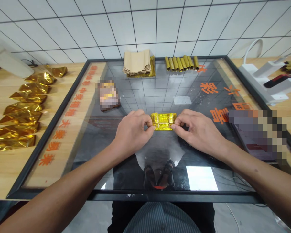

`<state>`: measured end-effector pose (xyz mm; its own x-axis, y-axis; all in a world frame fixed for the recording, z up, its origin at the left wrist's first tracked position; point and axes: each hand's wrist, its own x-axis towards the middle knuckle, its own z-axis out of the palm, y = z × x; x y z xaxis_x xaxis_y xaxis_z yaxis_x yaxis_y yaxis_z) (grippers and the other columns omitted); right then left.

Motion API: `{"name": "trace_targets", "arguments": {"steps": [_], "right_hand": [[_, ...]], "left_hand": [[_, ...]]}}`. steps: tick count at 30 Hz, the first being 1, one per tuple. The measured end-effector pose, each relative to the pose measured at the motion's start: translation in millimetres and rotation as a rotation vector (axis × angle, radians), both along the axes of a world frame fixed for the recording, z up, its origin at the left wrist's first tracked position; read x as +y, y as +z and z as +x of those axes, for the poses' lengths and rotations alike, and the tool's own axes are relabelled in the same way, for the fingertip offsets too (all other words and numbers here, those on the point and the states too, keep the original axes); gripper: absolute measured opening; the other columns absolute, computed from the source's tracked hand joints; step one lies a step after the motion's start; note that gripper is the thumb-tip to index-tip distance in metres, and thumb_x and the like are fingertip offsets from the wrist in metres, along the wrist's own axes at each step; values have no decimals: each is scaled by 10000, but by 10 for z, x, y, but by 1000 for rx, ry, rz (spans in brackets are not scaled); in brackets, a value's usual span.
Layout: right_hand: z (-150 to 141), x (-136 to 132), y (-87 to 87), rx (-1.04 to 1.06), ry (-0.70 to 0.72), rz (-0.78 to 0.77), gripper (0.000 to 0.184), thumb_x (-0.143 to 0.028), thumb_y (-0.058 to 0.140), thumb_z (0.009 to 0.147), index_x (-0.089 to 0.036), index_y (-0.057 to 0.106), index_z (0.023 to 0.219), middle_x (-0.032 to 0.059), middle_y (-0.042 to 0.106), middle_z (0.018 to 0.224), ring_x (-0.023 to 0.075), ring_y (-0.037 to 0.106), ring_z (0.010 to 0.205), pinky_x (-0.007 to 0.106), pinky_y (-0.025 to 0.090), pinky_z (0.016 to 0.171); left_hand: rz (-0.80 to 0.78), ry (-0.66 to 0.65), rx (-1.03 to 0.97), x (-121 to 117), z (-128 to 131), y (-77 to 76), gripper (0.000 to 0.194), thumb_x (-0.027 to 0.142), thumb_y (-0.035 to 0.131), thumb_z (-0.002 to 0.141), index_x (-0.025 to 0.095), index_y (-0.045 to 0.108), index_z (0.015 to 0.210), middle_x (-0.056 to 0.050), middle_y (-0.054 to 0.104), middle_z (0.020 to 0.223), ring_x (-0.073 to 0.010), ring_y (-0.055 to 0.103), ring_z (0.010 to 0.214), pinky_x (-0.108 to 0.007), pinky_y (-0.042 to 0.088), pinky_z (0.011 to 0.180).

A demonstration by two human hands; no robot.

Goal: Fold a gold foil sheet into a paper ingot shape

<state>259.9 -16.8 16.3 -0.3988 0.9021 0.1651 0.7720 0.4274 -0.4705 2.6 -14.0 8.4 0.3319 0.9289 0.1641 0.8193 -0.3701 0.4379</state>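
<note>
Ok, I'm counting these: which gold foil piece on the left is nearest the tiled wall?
The gold foil piece at the row's far end; all the others lie farther from the wall.

The shiny gold foil piece point(163, 121), creased and folded, extended crosswise over the glass worktop point(97, 136), each end held by fingers point(149, 131).

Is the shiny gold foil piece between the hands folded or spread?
Folded: the shiny gold foil piece shows crease lines and overlapping end flaps between the left hand and right hand.
</note>
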Motion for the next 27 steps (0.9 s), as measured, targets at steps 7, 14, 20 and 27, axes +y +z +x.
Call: {"name": "trace_targets", "arguments": {"steps": [7,14,20,27], "right_hand": [[4,19,-42,-36,-24,34,126,-265,734,960,-231,649,874,2,652,873,179,586,739,351,415,723],[46,39,-37,-7,18,24,54,-231,680,995,-233,658,945,14,678,929,192,613,774,363,460,734],[101,12,18,4,198,111,77,-267,635,1052,-218,694,1045,60,696,1027,226,663,880,384,502,791],[75,10,-6,-43,135,82,126,-269,623,1069,-226,717,997,35,700,986,215,670,873,390,471,817]], "left_hand": [[198,-227,161,-55,12,2,185,185,554,1052,200,671,910,-48,646,960,-226,574,888,-380,464,789],[230,-292,222,-56,-11,3,208,277,570,1098,197,725,986,-55,650,987,-232,596,910,-364,462,772],[242,-304,236,-22,4,-33,343,257,428,1147,172,694,946,-65,638,955,-235,578,881,-382,470,799],[93,-212,119,10,-19,-7,253,233,498,1105,189,699,957,-52,660,969,-235,636,942,-374,484,841]]}}
